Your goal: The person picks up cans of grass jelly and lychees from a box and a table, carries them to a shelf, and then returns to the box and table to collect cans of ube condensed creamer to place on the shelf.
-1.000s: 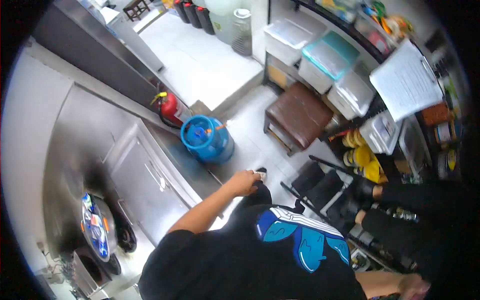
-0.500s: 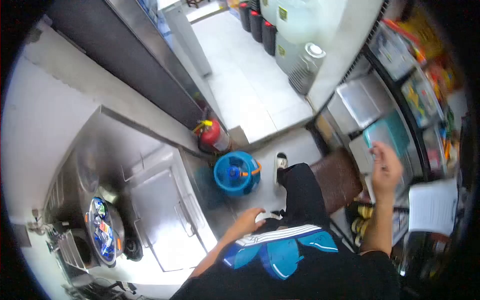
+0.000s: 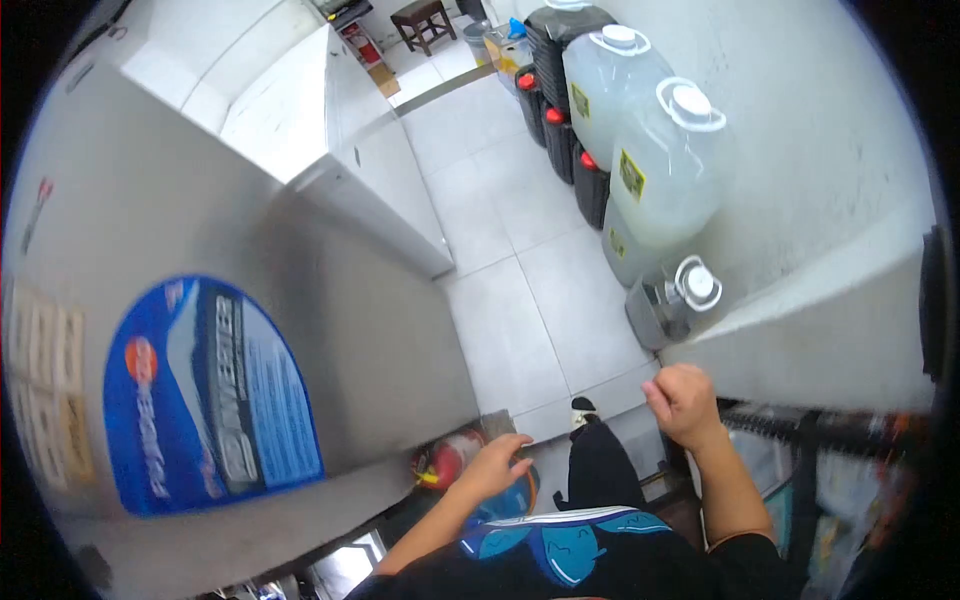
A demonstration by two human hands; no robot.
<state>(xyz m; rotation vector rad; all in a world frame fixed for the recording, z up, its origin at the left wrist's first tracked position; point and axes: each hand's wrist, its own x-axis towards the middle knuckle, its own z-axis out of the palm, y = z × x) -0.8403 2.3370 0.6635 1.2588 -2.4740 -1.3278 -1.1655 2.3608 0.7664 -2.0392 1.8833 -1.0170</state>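
My left hand (image 3: 497,468) reaches forward at waist height, thumb and fingers apart, with nothing in it. Below and beside it are a red fire extinguisher (image 3: 447,462) and a blue gas cylinder (image 3: 512,500), both partly covered by my arm. My right hand (image 3: 683,402) is raised on the other side, its fingers curled in; whatever they enclose, if anything, is hidden. Nearest to it stands a small clear jug with a white cap (image 3: 662,310), apart from the hand. One foot (image 3: 583,410) is forward at the step to the tiled floor.
A steel refrigerator (image 3: 380,370) with a blue sticker fills the left. Beyond it is a white chest (image 3: 385,180). Large clear jugs (image 3: 660,180) and black containers with red caps (image 3: 592,190) line the right wall. A stool (image 3: 423,22) stands far back on the tiled floor (image 3: 500,310).
I have stepped forward toward the tiled passage. The sink counter and shelves have slid mostly out of view, and the refrigerator and jugs are closer. My right hand has moved inward, fingers still curled.
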